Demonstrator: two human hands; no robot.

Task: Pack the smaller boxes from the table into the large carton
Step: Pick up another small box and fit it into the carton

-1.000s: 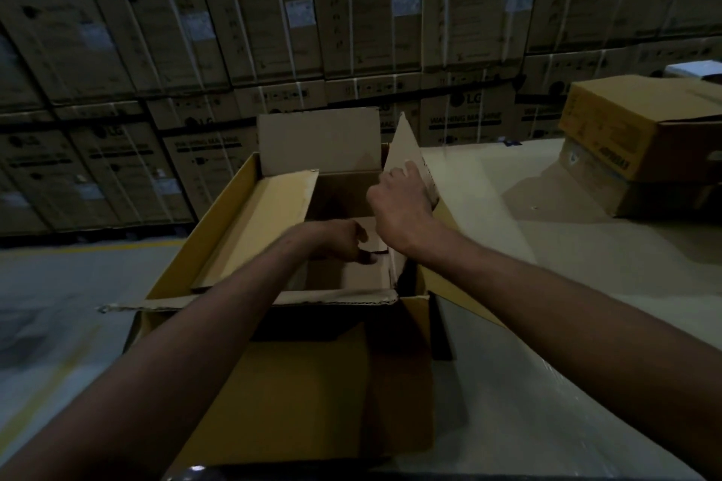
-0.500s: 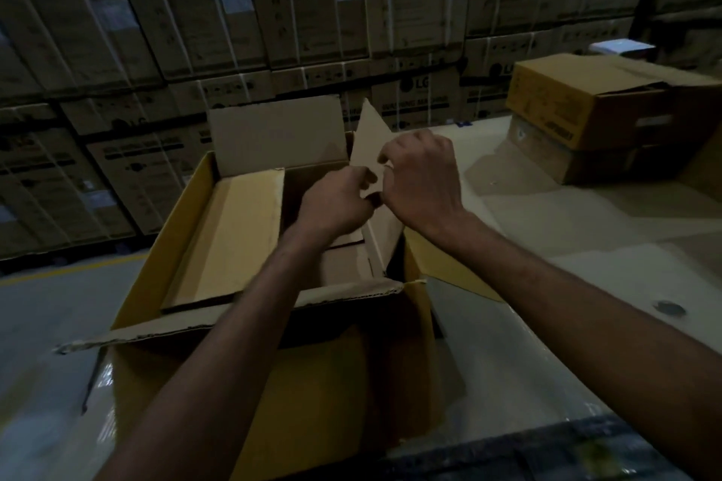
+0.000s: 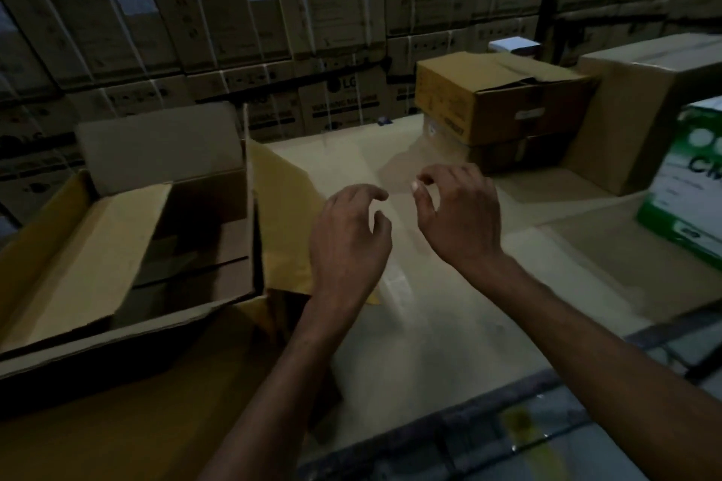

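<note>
Now the left hand and right hand have left the carton at 9 o'clock and hover empty, fingers loosely curled, over the surface, likely bound for the boxes at 1 o'clock

My left hand and right hand are showing bare at the middle of the frame, knuckles and tendons standing out in the dim light. My left forearm, bottom centre, and right forearm, lower right, are showing bare too. One short fingernail is catching the light, pale.
</note>
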